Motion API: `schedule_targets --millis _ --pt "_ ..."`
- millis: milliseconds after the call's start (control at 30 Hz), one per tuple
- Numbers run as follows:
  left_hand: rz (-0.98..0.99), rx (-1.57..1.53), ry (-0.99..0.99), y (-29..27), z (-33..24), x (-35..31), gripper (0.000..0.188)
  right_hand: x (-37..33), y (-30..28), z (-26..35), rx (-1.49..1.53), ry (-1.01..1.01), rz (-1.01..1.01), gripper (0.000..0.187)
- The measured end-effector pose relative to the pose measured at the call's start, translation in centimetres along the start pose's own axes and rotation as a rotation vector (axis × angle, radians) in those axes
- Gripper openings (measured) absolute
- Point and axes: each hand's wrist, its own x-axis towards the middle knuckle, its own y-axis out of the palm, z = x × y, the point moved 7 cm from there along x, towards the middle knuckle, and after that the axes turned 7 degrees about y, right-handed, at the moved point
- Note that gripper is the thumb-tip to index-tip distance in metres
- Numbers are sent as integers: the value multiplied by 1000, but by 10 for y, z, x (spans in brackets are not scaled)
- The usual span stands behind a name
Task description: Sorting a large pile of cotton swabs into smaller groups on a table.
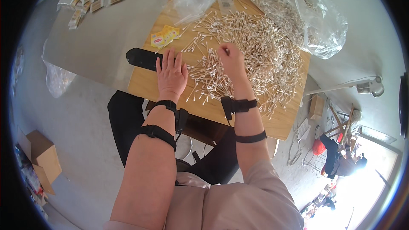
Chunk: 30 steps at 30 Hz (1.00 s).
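My left hand [171,76] lies flat on the wooden table, its fingers stretched out. The fingertips are beside a black flat strip [142,58] with a rounded end. A few yellow printed cards [165,37] lie just beyond them. A broad heap of loose cotton swabs [264,51] with white tips spreads over the middle and right of the table. Above its near left part, my right hand [233,63] is closed with the fingers curled in. Whatever those fingers hold, if anything, is hidden.
Crumpled clear plastic [196,1] and a small clear bag [226,3] lie at the back. A large clear bag [326,30] borders the heap at far right. Several packs of swabs [98,4] rest on the grey table [93,42]. A lamp [370,87] reaches in from the right.
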Motion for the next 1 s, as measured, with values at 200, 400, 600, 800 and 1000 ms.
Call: schedule_targets --millis 200,400,600,800,1000 --pt "4 3 -5 1 1 -2 45 -90 -6 9 1018 584 512 8" --pt "-15 32 16 -1 6 -3 44 -235 63 26 410 360 1279 15" --pt "-7 58 16 1 4 -2 43 -271 132 -51 -254 440 894 21" --pt "-3 58 21 -1 -2 1 43 -265 143 -64 -246 376 614 30" --pt "-8 74 27 0 0 -1 43 -256 112 -34 -230 258 808 19"
